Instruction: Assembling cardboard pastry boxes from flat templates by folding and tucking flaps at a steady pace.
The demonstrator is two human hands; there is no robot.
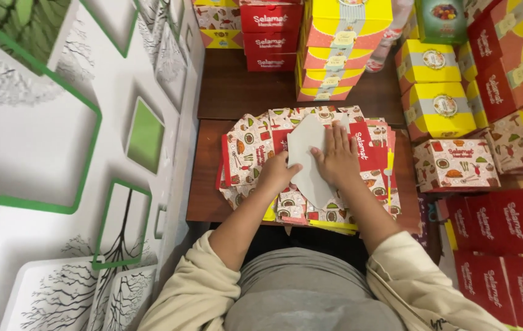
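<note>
- Dark brown wooden desk [206, 202], smooth top, set against a white wall with green-framed tree prints [59, 153].
- Stacks of made-up cardboard boxes, red, yellow and patterned [433, 92], glossy, crowd the back and right of the desk.
- Pile of flat unfolded carton blanks, red and cream with food drawings [246, 150], lies fanned at the middle of the desk, edges uneven.
- Plain grey flap of the top carton blank [304, 144], matte inner face up, pointed at both ends, sits on the pile between the hands.
- Right hand [337, 156]: open and flat, fingers spread, pressing the flap down.
- Left hand [278, 175]: curled loosely, pinching the flap's left edge; grip partly hidden.
- Judgement: a fold is being creased into the top blank. The next move would call for steady pressure along the crease while the pile underneath stays put.
</note>
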